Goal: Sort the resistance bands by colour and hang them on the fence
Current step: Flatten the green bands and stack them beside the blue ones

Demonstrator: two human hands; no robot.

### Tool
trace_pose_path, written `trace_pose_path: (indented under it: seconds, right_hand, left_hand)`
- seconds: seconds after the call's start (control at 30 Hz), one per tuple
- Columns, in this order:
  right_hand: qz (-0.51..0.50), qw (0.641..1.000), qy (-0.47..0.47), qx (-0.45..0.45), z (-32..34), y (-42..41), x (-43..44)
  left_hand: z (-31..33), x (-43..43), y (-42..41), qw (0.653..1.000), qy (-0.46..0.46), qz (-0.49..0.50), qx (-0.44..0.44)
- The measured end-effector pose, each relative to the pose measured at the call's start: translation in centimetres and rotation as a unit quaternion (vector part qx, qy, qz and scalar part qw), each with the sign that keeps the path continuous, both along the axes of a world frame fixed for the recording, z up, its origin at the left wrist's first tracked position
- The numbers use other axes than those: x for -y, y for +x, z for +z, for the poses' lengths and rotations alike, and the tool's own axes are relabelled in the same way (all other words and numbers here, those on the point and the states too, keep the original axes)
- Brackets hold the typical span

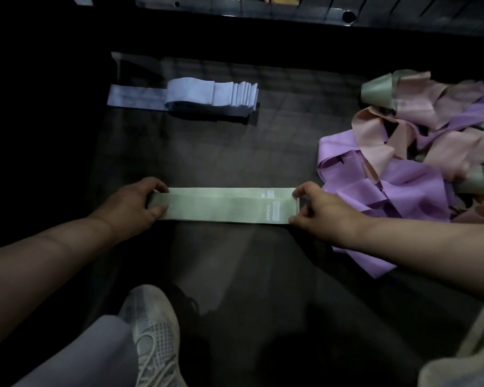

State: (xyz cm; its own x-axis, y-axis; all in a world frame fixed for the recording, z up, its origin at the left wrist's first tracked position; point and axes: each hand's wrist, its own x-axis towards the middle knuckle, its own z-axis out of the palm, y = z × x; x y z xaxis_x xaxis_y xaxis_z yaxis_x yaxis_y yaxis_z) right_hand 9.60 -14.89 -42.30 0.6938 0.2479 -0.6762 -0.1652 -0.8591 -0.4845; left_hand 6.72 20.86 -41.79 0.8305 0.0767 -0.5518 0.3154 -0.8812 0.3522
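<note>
A pale green resistance band (224,205) lies flat and stretched out on the dark floor in front of me. My left hand (134,203) grips its left end, thumb on top. My right hand (319,208) pinches its right end between thumb and fingers. A stack of folded blue-grey bands (207,97) lies further back at the left. At the right sits a tangled heap of purple, peach and green bands (419,163).
My white shoe (154,331) and light trouser leg (90,356) are at the bottom, below the green band. A metal frame or fence base (263,9) runs along the top edge. The surroundings are dark.
</note>
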Motion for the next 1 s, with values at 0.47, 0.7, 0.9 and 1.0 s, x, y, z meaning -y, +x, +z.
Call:
trace_pose_path:
  seconds: [0.47, 0.7, 0.9, 1.0]
  right_hand:
    - [0.364, 0.898, -0.125, 0.215, -0.3, 2.3, -2.4]
    - [0.351, 0.908, -0.098, 0.205, -0.4, 1.7, -2.3]
    - [0.192, 0.968, -0.090, 0.132, -1.0, 1.3, -1.0]
    - [-0.030, 0.992, -0.102, 0.067, -1.2, 0.8, -0.9]
  left_hand:
    - [-0.6, 0.2, 0.2, 0.934, 0.184, -0.296, 0.079]
    - [-0.9, 0.1, 0.2, 0.934, 0.126, -0.316, 0.110]
    - [-1.3, 0.2, -0.5, 0.984, 0.109, -0.140, 0.018]
    - [-1.9, 0.9, -0.4, 0.986, 0.046, 0.159, -0.026]
